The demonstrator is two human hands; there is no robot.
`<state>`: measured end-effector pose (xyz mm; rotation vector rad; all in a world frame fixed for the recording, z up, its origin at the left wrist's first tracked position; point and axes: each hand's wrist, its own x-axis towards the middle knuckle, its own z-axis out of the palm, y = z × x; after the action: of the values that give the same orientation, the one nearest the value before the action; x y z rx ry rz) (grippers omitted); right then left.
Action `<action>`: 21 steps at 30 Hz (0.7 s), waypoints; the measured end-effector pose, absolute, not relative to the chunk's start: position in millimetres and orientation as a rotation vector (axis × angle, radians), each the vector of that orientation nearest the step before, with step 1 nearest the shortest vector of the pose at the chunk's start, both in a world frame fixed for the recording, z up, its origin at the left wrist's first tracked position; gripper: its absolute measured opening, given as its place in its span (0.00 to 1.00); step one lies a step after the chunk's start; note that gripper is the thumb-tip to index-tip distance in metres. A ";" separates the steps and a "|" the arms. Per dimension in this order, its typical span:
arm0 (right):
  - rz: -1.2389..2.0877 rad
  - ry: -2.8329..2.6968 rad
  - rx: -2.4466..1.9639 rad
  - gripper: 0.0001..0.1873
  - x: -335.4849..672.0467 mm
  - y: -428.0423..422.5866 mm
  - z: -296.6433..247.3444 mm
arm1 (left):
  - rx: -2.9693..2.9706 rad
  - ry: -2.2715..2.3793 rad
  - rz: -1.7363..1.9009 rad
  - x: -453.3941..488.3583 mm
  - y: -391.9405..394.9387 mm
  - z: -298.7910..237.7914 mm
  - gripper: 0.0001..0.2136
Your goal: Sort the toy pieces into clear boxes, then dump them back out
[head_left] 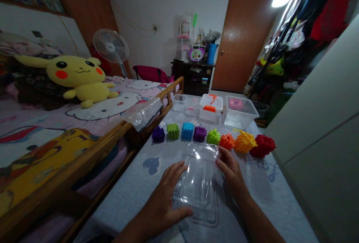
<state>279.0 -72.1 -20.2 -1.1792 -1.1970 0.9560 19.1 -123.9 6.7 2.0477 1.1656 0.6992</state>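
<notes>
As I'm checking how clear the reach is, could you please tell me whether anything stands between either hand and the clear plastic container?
Nothing visible does: the left hand and right hand are at opposite sides of the clear plastic container. The row of colourful blocks lies beyond its far end.

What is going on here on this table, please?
A person has both hands at a clear plastic container on the table: the left hand spread along its left side, the right hand at its far right edge. Just beyond it, eight colourful blocks stand in a row. Behind them are clear plastic boxes.
</notes>
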 end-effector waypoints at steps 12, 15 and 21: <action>1.268 -0.780 -1.123 0.27 273.9 -74.1 -13.4 | 1.367 1.323 1.038 48.8 -54.7 13.2 0.24; 1.270 -0.764 -1.135 0.27 274.8 -74.5 -8.3 | 1.271 1.282 1.071 54.4 -37.6 4.5 0.23; 1.234 -0.787 -1.165 0.29 294.1 -71.0 0.0 | 1.275 1.010 1.054 52.0 -25.2 -21.6 0.29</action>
<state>294.1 -71.0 0.0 -1.1648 -0.7872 1.2342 52.0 -25.2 -21.6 1.2749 1.0102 1.0540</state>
